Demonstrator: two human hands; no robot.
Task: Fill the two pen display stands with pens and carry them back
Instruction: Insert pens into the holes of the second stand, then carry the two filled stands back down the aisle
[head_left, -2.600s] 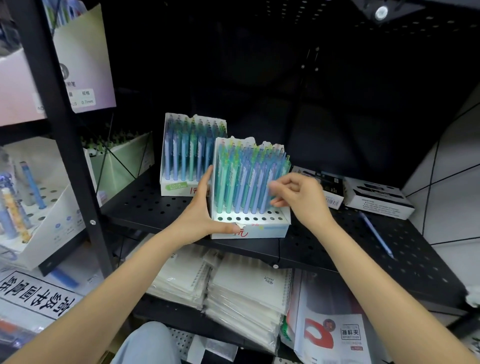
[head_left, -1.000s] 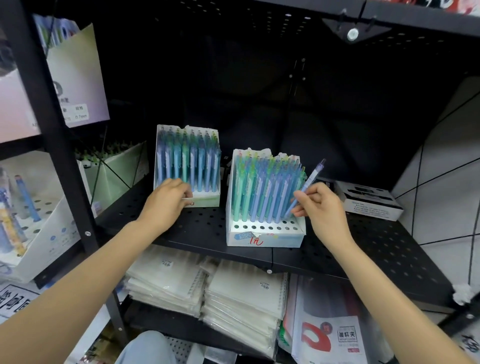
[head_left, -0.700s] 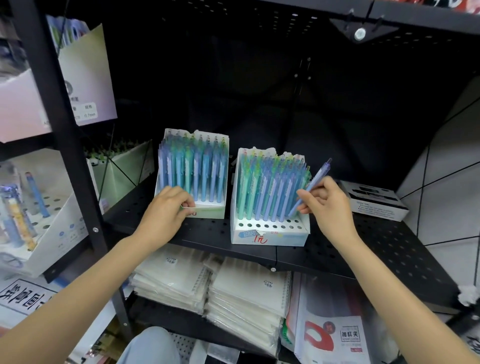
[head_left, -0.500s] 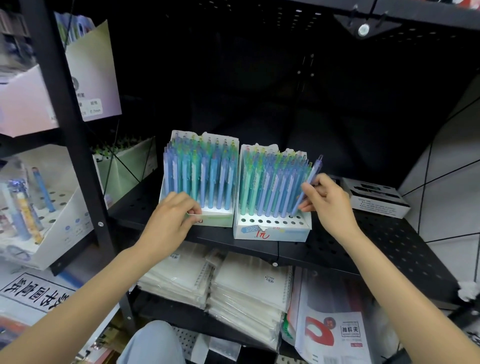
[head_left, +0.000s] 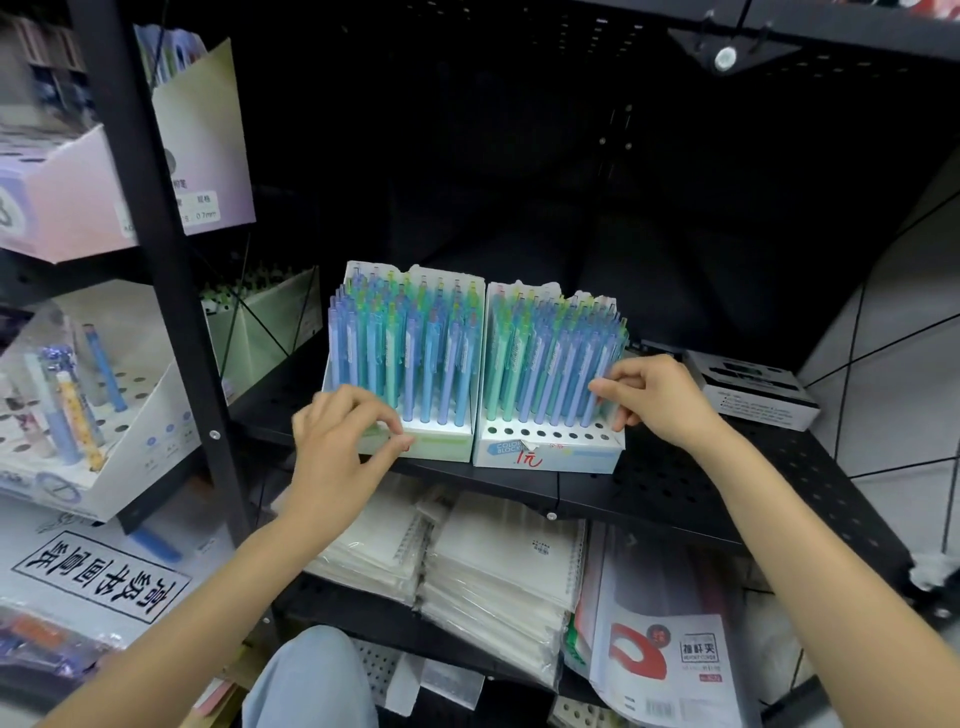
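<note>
Two white pen display stands sit side by side, touching, on the black perforated shelf (head_left: 675, 483). Both are packed with upright blue and green pens. The left stand (head_left: 441, 447) has its front left corner gripped by my left hand (head_left: 337, 447), thumb on the front face. The right stand (head_left: 550, 457) has a row of empty holes along its front. My right hand (head_left: 660, 400) is at its right end and pinches the lower barrel of the rightmost blue pen (head_left: 605, 374), which stands upright in the stand.
Two black-and-white boxes (head_left: 753, 389) lie on the shelf to the right. A black upright post (head_left: 156, 260) separates this bay from another pen display (head_left: 104, 415) on the left. Wrapped notebooks (head_left: 467, 566) are stacked on the shelf below. A green display (head_left: 265, 327) stands behind left.
My left hand slid the left stand forward and right until it touches the right stand. My right hand brought the tilted blue pen down upright into the right stand's right end.
</note>
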